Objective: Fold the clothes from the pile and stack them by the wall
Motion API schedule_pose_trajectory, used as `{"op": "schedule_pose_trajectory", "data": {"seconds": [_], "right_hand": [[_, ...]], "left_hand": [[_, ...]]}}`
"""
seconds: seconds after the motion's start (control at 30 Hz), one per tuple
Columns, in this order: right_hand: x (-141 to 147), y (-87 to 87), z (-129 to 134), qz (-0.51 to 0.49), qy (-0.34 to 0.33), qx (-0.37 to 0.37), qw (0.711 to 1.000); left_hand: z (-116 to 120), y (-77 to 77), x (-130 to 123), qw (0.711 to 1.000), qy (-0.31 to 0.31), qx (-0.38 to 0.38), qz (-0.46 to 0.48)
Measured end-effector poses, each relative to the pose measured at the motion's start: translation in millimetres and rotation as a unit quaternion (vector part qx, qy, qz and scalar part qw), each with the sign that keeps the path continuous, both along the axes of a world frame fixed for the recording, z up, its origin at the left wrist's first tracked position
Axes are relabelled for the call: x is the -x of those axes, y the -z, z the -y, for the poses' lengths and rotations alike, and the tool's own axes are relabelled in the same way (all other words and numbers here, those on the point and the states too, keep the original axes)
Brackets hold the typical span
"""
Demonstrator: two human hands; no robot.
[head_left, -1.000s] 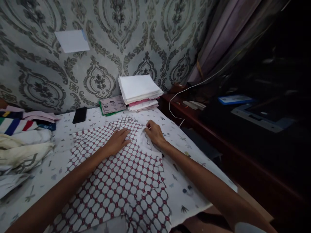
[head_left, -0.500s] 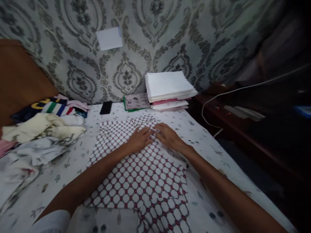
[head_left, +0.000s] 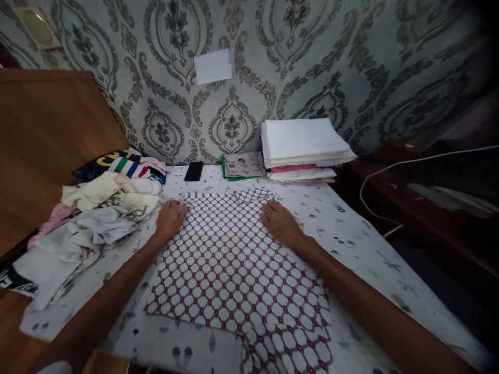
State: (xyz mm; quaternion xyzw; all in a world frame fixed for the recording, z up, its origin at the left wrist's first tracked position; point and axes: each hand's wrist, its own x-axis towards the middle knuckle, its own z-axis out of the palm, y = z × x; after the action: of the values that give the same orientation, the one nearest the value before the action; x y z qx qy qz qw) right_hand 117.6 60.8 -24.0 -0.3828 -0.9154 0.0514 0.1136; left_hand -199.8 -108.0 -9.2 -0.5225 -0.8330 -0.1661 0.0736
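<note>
A white piece of clothing with a red and grey lattice print (head_left: 230,259) lies spread on the bed sheet (head_left: 374,270); its exact kind is unclear. Its lower right part is bunched and runs past the bottom of the view. At its upper left edge rests my left hand (head_left: 169,221), palm down, fingers forward and thumb by the fabric. My right hand (head_left: 284,224) lies palm down on the upper right edge, fingertips on the cloth. Neither hand lifts any fabric.
Crumpled clothes (head_left: 105,208) are heaped on the left by a wooden board (head_left: 54,114). Along the wall are a black phone (head_left: 194,171), a folded pinkish cloth (head_left: 244,165) and a stack of folded white cloths (head_left: 304,140). A white cable (head_left: 362,182) hangs at the right.
My left hand has moved left from the middle of the cloth to its edge, and my hands are now apart. The right hand lies at the right edge. The view has turned left.
</note>
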Motion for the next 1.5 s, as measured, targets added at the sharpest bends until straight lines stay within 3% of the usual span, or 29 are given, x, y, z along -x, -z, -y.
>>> {"op": "schedule_pose_trajectory", "data": {"seconds": [0.1,0.27,0.43,0.63,0.77,0.87,0.93,1.1,1.27,1.5], "right_hand": [[28.3,-17.4,18.7,0.026,-0.039,0.0,0.999],[94.9,-30.2,50.0,0.008,-0.173,0.055,0.983],[152.7,-19.8,55.2,-0.009,-0.201,0.079,0.976],[207.2,-2.8,44.6,-0.002,-0.184,0.062,0.981],[225.6,3.4,44.6,-0.012,-0.171,0.04,0.984],[229.3,3.5,47.0,-0.015,-0.163,0.039,0.986],[229.7,1.5,49.9,-0.022,-0.153,0.038,0.987],[223.4,-7.2,72.9,-0.035,-0.099,0.045,0.993],[188.4,-14.5,132.8,-0.014,-0.124,0.099,0.987],[128.3,-11.1,230.1,-0.035,-0.258,0.135,0.956]], "left_hand": [[-15.1,-5.2,9.8,0.997,-0.063,0.04,0.037],[-37.1,-7.9,8.8,0.993,-0.051,0.05,0.095],[-35.9,-9.6,17.0,0.993,-0.027,0.007,0.118],[-32.6,-11.5,25.9,0.988,-0.01,0.0,0.151],[-16.0,-11.0,28.6,0.956,0.016,-0.029,0.291],[3.8,-9.7,24.9,0.894,0.032,-0.055,0.443],[17.4,-9.3,18.8,0.866,0.03,-0.055,0.496],[53.0,-14.1,-0.3,0.853,0.049,-0.005,0.519],[100.2,-22.1,-13.3,0.854,0.116,0.04,0.506],[157.4,-20.0,-25.8,0.766,0.145,0.114,0.616]]}}
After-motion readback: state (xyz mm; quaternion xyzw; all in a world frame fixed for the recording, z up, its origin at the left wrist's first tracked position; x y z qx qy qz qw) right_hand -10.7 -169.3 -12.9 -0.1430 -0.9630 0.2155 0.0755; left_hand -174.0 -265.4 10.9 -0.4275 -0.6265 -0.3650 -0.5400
